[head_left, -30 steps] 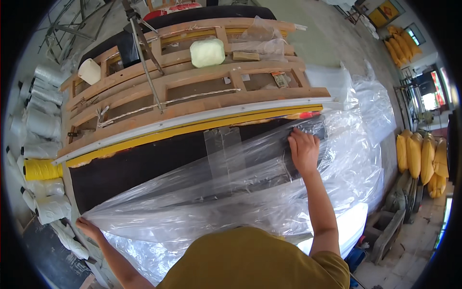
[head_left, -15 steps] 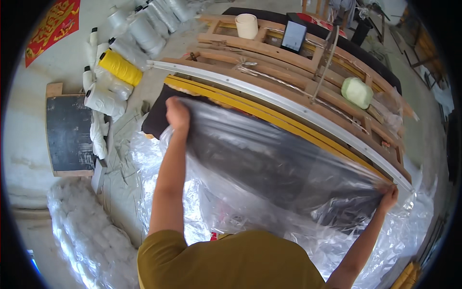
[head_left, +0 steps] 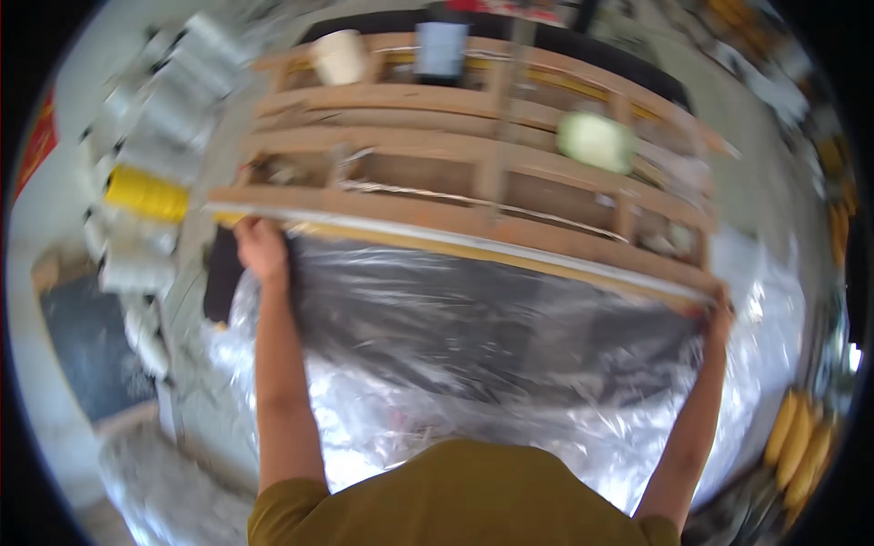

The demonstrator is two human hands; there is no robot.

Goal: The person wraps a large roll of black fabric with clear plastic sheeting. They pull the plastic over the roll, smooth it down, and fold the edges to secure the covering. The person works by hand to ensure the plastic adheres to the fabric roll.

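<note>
Both my arms reach far forward and wide apart over a clear plastic sheet (head_left: 437, 300). The sheet lies stretched over a dark padded piece (head_left: 216, 273), whose left end sticks out bare. My left hand (head_left: 262, 247) is closed on the sheet's far left edge. At the far right corner, my right hand (head_left: 719, 314) has its fingers closed on the sheet, partly hidden and blurred. Just beyond both hands runs a pale metal strip (head_left: 473, 244) with a yellow edge, along the near side of a slatted wooden frame (head_left: 391, 146).
On the frame stand a cream cylinder (head_left: 340, 57), a dark device with a lit screen (head_left: 442, 50) and a pale green round object (head_left: 596, 143). White cones of thread and a yellow cone (head_left: 146, 193) lie left. Bagged white fluff (head_left: 177, 482) sits lower left; yellow bundles (head_left: 801, 446) lower right.
My view has turned and shifted. Both hands have come up against the metal strip, pulling the sheet's far edge to it; the yellow bar is now mostly covered.
</note>
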